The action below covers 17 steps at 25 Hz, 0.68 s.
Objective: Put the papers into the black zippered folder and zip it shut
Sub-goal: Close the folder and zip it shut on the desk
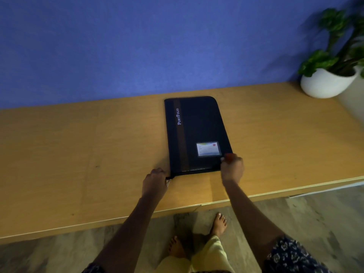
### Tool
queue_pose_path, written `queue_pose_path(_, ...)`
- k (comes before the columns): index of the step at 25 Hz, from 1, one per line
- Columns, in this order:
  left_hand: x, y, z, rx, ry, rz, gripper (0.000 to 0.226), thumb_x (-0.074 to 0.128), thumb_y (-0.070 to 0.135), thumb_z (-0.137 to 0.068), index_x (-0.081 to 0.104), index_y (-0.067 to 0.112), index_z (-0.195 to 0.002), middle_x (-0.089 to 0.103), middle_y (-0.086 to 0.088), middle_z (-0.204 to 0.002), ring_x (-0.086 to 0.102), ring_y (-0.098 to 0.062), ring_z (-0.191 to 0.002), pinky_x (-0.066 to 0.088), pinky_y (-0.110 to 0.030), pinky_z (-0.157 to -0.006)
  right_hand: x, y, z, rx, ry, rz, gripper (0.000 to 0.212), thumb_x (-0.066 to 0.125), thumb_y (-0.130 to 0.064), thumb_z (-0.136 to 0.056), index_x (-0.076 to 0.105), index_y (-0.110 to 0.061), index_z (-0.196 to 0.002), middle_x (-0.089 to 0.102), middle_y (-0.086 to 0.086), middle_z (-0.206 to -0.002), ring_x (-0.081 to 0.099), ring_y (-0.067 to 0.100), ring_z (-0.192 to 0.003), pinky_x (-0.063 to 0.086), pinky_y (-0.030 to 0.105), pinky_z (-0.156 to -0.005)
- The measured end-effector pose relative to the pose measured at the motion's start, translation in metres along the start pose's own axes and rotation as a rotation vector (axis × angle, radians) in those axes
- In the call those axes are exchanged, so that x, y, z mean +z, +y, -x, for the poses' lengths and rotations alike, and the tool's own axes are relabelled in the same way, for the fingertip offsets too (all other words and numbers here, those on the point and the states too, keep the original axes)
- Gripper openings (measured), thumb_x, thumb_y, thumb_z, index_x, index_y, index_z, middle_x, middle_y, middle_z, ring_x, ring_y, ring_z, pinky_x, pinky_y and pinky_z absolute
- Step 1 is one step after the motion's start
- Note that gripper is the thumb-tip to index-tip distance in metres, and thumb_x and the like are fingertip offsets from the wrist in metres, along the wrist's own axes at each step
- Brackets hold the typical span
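A blue wall (pixel 137 46) backs a long tan wooden table (pixel 78 154); a grey mottled floor (pixel 315 223) shows below the table's near edge. The flat black zippered folder (pixel 199 125), w/ a brown stripe & white "PortFolio" lettering, lies closed approx mid-table. Its long side runs from the near edge toward the wall, and its far end is close to the wall. A round white pot (pixel 327 83) w/ a green leafy plant (pixel 332 22) stands at the table's far right corner, well apart from the folder. The right hand (pixel 231 167) grips the folder's near right corner, thumb on the cover, fingers curled round the edge. The left hand (pixel 154 181) is at the near left corner, fingers curled tight, pinching the small silver zip pull (pixel 168 182), which pokes out just beside that corner. A small label card (pixel 208 149) in a clear pocket sits on the cover nr the near right corner, just beside the right thumb.
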<state>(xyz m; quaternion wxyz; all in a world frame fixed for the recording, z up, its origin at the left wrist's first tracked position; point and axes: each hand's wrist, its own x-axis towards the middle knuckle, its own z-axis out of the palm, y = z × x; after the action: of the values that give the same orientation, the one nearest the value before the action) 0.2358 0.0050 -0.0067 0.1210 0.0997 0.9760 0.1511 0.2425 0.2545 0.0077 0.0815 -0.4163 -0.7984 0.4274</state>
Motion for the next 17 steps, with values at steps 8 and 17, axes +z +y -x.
queue_pose_path(8,-0.001,-0.003,0.002,-0.044,-0.042,0.213,0.03,0.06,0.017,-0.088,0.068,0.025,-0.116,0.069,-0.002,-0.113,0.064,-0.02,-0.101,0.054,-0.035,-0.083,0.083,0.001,0.114,-0.174,-0.538,0.157,0.015,0.066,-0.019,-0.084,0.074,-0.012,-0.095,0.074,0.005,-0.093,0.067,0.02,-0.086,0.054,0.031,-0.08)
queue_pose_path(17,-0.004,-0.006,0.001,-0.061,-0.016,0.161,0.03,0.058,0.021,-0.091,0.065,0.029,-0.119,0.064,-0.002,-0.114,0.062,-0.02,-0.1,0.055,-0.036,-0.083,0.079,0.001,0.111,-0.346,-0.409,0.24,0.013,0.061,-0.017,-0.089,0.071,-0.011,-0.094,0.072,0.005,-0.091,0.065,0.017,-0.08,0.048,0.023,-0.071)
